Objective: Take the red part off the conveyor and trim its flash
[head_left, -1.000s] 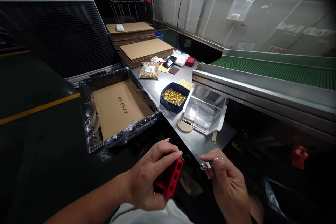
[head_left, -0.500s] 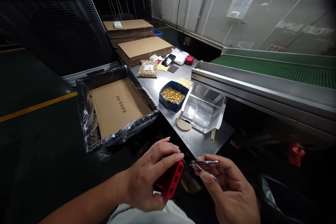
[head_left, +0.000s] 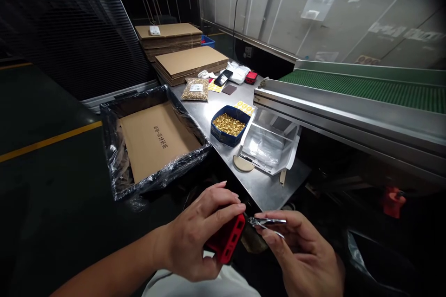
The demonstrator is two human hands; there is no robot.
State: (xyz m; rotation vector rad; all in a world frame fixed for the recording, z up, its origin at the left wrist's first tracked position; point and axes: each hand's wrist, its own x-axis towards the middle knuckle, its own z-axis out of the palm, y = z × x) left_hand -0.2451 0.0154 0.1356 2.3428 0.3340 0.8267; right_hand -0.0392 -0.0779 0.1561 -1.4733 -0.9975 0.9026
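My left hand (head_left: 202,232) is closed around a red power bank (head_left: 232,240), whose narrow end shows port-like openings. The palm hides most of its body. In my right hand (head_left: 303,253) a silver nail clipper (head_left: 267,221) is pinched between thumb and fingers, its lever and body spread apart. The clipper's jaw end points left, close to my left fingertips and the power bank's upper corner. Whether the jaws touch anything cannot be made out.
Ahead, a metal table (head_left: 212,102) bears a blue bin of gold-coloured small parts (head_left: 228,125), a clear-fronted tray (head_left: 266,144), a bag of parts (head_left: 195,89) and cardboard stacks (head_left: 191,62). A plastic-lined box (head_left: 156,144) stands left, a green conveyor (head_left: 365,86) right.
My right hand has brought the nail clipper slightly left and down, nearer my left fingertips. The left hand keeps its hold on the power bank. The view has shifted slightly.
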